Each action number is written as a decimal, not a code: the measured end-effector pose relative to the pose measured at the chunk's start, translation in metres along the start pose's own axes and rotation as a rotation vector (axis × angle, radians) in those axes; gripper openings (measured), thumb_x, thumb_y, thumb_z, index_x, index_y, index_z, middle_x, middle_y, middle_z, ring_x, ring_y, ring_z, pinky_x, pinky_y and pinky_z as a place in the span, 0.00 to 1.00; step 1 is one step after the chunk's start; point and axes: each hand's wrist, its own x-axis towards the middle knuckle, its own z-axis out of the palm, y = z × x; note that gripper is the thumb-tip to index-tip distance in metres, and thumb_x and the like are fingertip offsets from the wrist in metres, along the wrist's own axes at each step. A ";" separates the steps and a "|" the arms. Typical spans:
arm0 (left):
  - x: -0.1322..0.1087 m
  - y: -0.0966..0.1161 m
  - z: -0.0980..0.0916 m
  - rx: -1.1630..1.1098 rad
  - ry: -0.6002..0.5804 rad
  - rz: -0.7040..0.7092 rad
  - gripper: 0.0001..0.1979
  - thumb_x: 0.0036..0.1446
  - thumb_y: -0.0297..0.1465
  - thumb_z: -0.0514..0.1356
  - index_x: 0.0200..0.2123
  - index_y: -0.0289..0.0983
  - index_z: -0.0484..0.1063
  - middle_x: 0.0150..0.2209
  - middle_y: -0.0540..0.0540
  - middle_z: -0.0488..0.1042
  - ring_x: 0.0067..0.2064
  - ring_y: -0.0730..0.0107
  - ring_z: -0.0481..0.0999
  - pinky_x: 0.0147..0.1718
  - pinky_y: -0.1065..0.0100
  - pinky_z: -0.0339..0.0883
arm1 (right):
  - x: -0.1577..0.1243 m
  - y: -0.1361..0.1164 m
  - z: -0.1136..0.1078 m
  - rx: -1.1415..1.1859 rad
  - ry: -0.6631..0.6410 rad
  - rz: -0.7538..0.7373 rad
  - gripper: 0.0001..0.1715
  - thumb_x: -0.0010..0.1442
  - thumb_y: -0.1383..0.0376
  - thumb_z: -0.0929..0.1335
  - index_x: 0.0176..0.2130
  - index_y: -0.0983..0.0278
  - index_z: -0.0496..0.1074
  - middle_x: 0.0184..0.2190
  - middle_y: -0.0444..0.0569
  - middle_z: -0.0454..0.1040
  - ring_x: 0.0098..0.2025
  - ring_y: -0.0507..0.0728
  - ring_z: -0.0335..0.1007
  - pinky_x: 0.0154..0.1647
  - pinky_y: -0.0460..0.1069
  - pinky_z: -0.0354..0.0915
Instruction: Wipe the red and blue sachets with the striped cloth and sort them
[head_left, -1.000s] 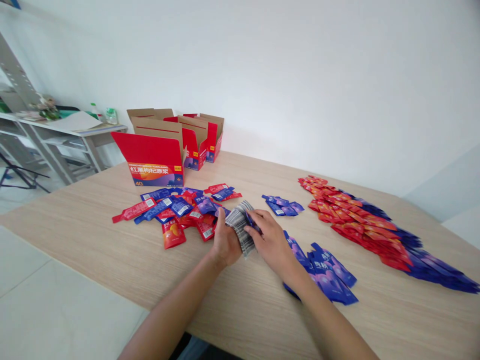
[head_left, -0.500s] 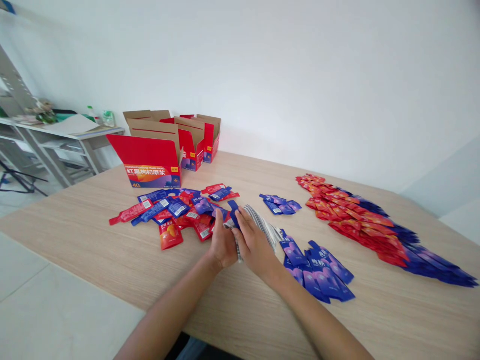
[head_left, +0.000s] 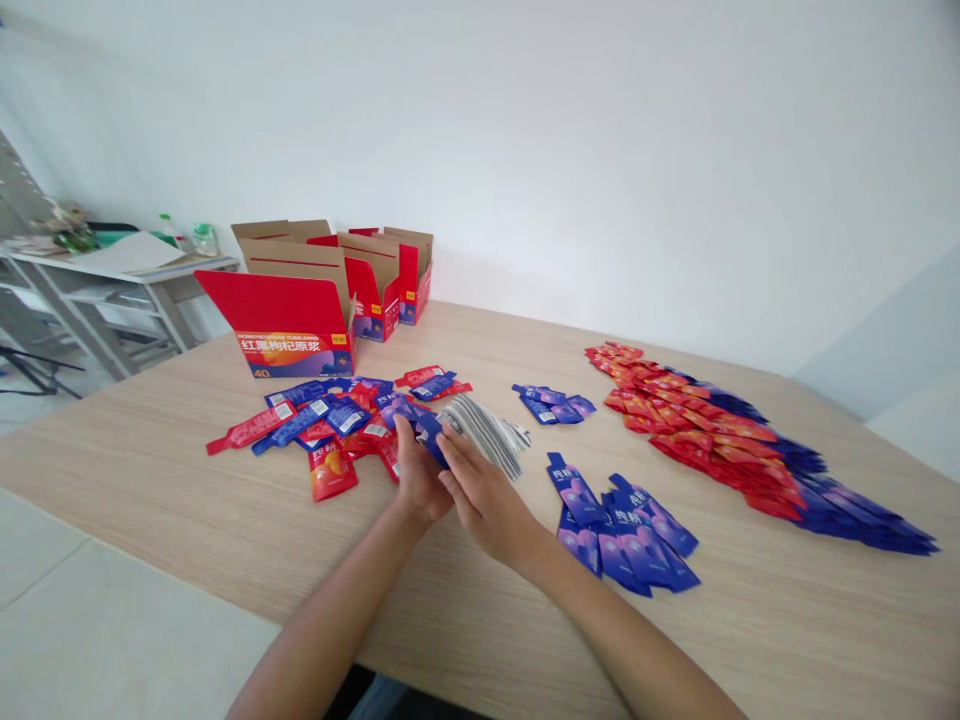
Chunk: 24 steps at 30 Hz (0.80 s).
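My left hand point(head_left: 421, 482) is closed around a blue sachet point(head_left: 430, 436), whose upper end sticks out between my thumb and my other hand. My right hand point(head_left: 491, 505) presses against the sachet from the right, with a grey-and-white striped cloth point(head_left: 484, 432) in it. The cloth fans out behind my right fingers; its part against the sachet is hidden. Just behind and left of my hands lies a mixed heap of red sachets point(head_left: 332, 472) and blue sachets point(head_left: 347, 414). Right of my right forearm several blue sachets point(head_left: 637, 540) lie overlapping, face up.
Open red cartons point(head_left: 292, 310) stand at the back left of the wooden table point(head_left: 480, 640). A small group of blue sachets point(head_left: 553, 404) lies beyond the cloth. Long overlapping rows of red sachets point(head_left: 697, 435) and blue sachets point(head_left: 862, 515) run along the right. A white wall rises behind.
Both hands have shifted slightly left, and more of the blue sachet shows between them. The cloth has moved left and up, off the blue sachets on the right. The view has shifted slightly.
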 end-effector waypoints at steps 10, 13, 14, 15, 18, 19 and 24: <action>-0.004 -0.011 0.005 -0.013 -0.004 -0.033 0.33 0.66 0.56 0.46 0.34 0.35 0.78 0.35 0.41 0.82 0.52 0.53 0.80 0.59 0.56 0.66 | 0.004 -0.005 -0.003 -0.047 0.000 0.061 0.30 0.75 0.63 0.56 0.70 0.72 0.55 0.70 0.63 0.57 0.73 0.62 0.50 0.74 0.66 0.47; -0.005 -0.020 0.004 -0.008 -0.052 -0.089 0.34 0.65 0.58 0.47 0.42 0.35 0.79 0.40 0.40 0.82 0.54 0.52 0.78 0.60 0.55 0.64 | 0.005 -0.002 -0.004 -0.141 -0.001 0.134 0.29 0.73 0.62 0.58 0.68 0.71 0.61 0.70 0.65 0.55 0.73 0.67 0.49 0.73 0.72 0.43; -0.005 -0.021 0.003 -0.003 -0.079 -0.103 0.35 0.64 0.58 0.47 0.45 0.34 0.79 0.43 0.39 0.82 0.55 0.52 0.78 0.61 0.55 0.64 | 0.005 -0.001 -0.004 -0.170 0.007 0.151 0.29 0.73 0.61 0.60 0.67 0.70 0.62 0.70 0.65 0.55 0.73 0.69 0.49 0.72 0.73 0.43; -0.005 -0.022 0.003 0.003 -0.104 -0.109 0.36 0.63 0.59 0.48 0.47 0.34 0.78 0.45 0.37 0.82 0.56 0.51 0.77 0.61 0.54 0.63 | 0.004 0.000 -0.003 -0.195 0.016 0.163 0.28 0.72 0.60 0.60 0.67 0.69 0.63 0.70 0.66 0.56 0.73 0.70 0.48 0.71 0.74 0.44; -0.004 -0.021 0.001 0.023 -0.116 -0.091 0.37 0.63 0.58 0.48 0.49 0.32 0.78 0.48 0.36 0.81 0.58 0.50 0.76 0.61 0.55 0.63 | 0.003 0.003 -0.001 -0.233 0.031 0.145 0.28 0.71 0.59 0.62 0.66 0.68 0.64 0.69 0.67 0.57 0.72 0.73 0.50 0.69 0.73 0.50; -0.004 -0.020 0.001 0.027 -0.101 -0.079 0.36 0.64 0.58 0.49 0.48 0.32 0.78 0.48 0.36 0.81 0.57 0.51 0.76 0.61 0.56 0.64 | 0.002 0.003 0.000 -0.236 0.035 0.132 0.28 0.71 0.60 0.62 0.66 0.68 0.64 0.69 0.68 0.58 0.72 0.72 0.51 0.69 0.72 0.52; -0.004 -0.013 0.001 0.001 -0.005 0.000 0.32 0.64 0.56 0.51 0.39 0.34 0.79 0.39 0.41 0.82 0.46 0.57 0.82 0.54 0.62 0.71 | -0.002 -0.003 0.004 -0.212 0.116 0.056 0.28 0.71 0.60 0.62 0.66 0.66 0.63 0.68 0.65 0.59 0.71 0.69 0.54 0.67 0.69 0.60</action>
